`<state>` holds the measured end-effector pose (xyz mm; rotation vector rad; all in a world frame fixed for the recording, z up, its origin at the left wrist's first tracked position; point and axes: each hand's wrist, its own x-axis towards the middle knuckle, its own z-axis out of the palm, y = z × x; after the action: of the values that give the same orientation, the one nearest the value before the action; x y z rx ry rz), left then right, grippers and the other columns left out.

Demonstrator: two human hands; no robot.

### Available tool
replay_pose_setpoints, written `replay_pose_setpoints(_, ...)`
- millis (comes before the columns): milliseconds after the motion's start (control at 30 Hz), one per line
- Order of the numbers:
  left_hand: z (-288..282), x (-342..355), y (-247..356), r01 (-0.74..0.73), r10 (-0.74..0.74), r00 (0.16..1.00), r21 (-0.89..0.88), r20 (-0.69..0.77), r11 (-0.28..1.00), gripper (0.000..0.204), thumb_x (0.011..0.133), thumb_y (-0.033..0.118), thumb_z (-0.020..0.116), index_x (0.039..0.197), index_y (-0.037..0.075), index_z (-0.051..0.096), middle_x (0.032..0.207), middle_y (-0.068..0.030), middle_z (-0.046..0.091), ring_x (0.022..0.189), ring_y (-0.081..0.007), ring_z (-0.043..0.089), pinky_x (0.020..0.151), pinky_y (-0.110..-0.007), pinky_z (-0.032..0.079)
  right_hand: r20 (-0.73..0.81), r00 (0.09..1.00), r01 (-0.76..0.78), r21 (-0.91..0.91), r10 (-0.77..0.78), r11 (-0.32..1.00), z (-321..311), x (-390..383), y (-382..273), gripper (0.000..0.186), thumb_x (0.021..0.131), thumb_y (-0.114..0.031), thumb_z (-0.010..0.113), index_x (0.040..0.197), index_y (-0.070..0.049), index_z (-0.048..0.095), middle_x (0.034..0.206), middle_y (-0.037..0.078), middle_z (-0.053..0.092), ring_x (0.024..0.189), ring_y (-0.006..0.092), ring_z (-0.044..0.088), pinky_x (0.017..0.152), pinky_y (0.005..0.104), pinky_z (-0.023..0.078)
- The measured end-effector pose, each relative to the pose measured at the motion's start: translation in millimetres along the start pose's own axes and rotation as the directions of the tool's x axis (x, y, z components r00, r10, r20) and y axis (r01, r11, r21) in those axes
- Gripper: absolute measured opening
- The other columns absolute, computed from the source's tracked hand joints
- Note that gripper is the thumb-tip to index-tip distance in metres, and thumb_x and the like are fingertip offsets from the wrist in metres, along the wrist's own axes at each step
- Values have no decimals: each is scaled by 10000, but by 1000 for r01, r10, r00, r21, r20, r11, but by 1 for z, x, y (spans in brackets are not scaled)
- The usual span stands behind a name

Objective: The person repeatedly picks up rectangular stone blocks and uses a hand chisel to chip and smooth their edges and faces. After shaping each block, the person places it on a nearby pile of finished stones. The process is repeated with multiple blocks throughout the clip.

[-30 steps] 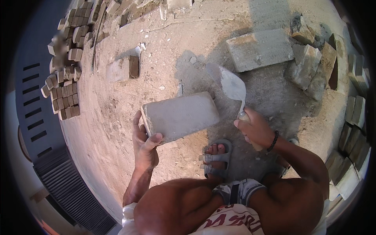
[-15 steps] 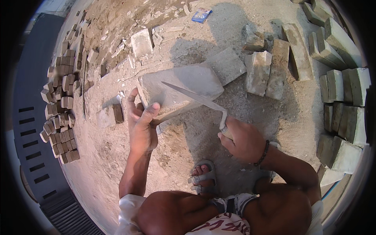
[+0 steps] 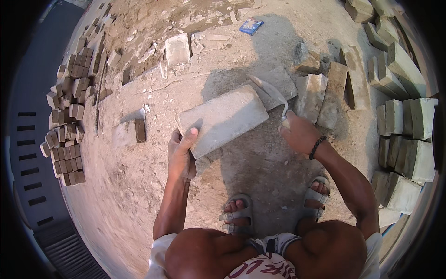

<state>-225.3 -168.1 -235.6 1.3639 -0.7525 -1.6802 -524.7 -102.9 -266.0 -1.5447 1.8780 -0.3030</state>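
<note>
Left hand (image 3: 182, 151) grips the block (image 3: 225, 118) by its left end, thumb on top; its long axis slants away and rightward, toward the trowel (image 3: 271, 89) held in the right hand (image 3: 299, 135). Block lies between the 2 hands, touching only the left.

A bracelet (image 3: 318, 147) of round, dark beads circles the wrist above the right hand (image 3: 297, 134). The left sandal (image 3: 239, 214) and right sandal (image 3: 314, 196) are greyish beige and open-toed, with broad straps across the foot. Patterned grey-and-white cloth (image 3: 289, 240) lies between the bare knees, with a dark strip (image 3: 270, 245) at its middle. Below it, a white garment (image 3: 264, 268) bears dark red lettering.
</note>
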Motion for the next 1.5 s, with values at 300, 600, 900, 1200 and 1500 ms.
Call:
replay_pose_setpoints(300, 6, -19, -16, -117, 118, 993, -15, 2, 993, 735, 762, 209, 853, 1253, -68, 382, 1189, -214, 549, 1051, -264, 617, 896, -403, 545, -6, 998, 56, 119, -56, 991, 29, -25, 10, 413, 931, -282, 580, 1124, 72, 489, 826, 280, 641, 841, 478, 636, 750, 526, 495)
replay_pose_setpoints(600, 22, -45, -28, -400, 391, 916, 240, 83, 885, 795, 773, 193, 842, 1343, -47, 343, 1275, -182, 495, 1182, -239, 519, 1030, -381, 428, -76, 997, 21, 190, -7, 982, 10, -44, -4, 416, 926, -279, 578, 1165, 54, 507, 825, 279, 636, 834, 487, 630, 740, 531, 487)
replay_pose_setpoints(900, 3, -55, -40, -592, 306, 805, 657, 508, 467, 886, 697, 206, 869, 1357, -32, 327, 1258, -186, 473, 1207, -279, 500, 1000, -412, 423, 96, 900, 430, -17, -426, 903, -81, -104, -76, 299, 863, -179, 634, 1071, 6, 527, 843, 236, 657, 806, 446, 646, 694, 521, 510)
replay_pose_setpoints(1200, 22, -64, -59, -577, 490, 785, 736, 379, 356, 876, 640, 229, 885, 1320, -21, 392, 1146, -216, 558, 1001, -351, 625, 836, -437, 503, 145, 963, 249, -165, -226, 954, -71, -61, -18, 287, 871, -194, 611, 1002, 33, 497, 772, 249, 622, 778, 446, 633, 708, 521, 506)
replay_pose_setpoints(1500, 23, -65, -64, -656, 517, 729, 673, 449, 340, 862, 617, 193, 889, 1308, -9, 415, 1107, -209, 556, 970, -363, 632, 808, -442, 514, 212, 977, 25, -262, 32, 965, -46, -46, 16, 329, 888, -249, 608, 1016, 34, 499, 727, 252, 621, 756, 456, 629, 687, 514, 500)
